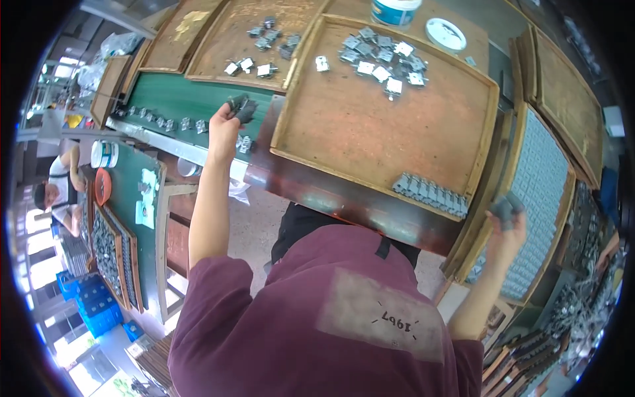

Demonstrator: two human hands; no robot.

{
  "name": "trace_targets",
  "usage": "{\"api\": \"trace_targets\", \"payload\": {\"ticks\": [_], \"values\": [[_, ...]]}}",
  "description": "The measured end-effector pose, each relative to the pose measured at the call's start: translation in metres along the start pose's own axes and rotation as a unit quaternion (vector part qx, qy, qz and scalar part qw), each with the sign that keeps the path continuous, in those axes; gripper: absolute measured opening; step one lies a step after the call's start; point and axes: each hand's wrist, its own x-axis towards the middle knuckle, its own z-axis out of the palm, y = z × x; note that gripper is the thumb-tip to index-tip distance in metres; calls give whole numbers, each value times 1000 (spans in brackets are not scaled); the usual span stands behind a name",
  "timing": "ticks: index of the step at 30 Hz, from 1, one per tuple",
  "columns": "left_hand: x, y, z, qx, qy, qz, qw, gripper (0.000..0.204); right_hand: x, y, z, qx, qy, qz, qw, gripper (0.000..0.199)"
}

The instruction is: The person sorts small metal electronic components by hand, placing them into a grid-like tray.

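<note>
My left hand is closed on a small dark grey metal part, held up over the edge of the green conveyor belt. Small metal parts sit in a row along that belt, and a few more lie below the hand. My right hand is closed on a grey block-shaped part, blurred by motion, at the tray of closely packed grey parts on the right. In front of me, a wooden tray carries a loose pile of metal parts and a neat row of grey parts.
A white and blue bucket and a round white lid or dish stand beyond the tray. Another wooden tray with parts lies far left. At left, a person is near a table with an orange basin; blue crates stand below.
</note>
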Motion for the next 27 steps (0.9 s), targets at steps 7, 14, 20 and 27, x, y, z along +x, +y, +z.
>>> {"api": "trace_targets", "payload": {"ticks": [7, 14, 20, 27], "values": [[-117, 67, 131, -229, -265, 21, 936, 38, -50, -29, 90, 41, -168, 25, 985, 31], [-166, 79, 170, -274, -439, -3, 856, 45, -75, -51, 83, -350, -235, -200, 885, 36], [-180, 88, 182, -174, -493, 61, 850, 38, -77, -60, 73, -369, -218, -283, 858, 31], [-197, 82, 198, -145, -494, 29, 857, 44, -72, -57, 55, -389, -237, -278, 846, 28]]}}
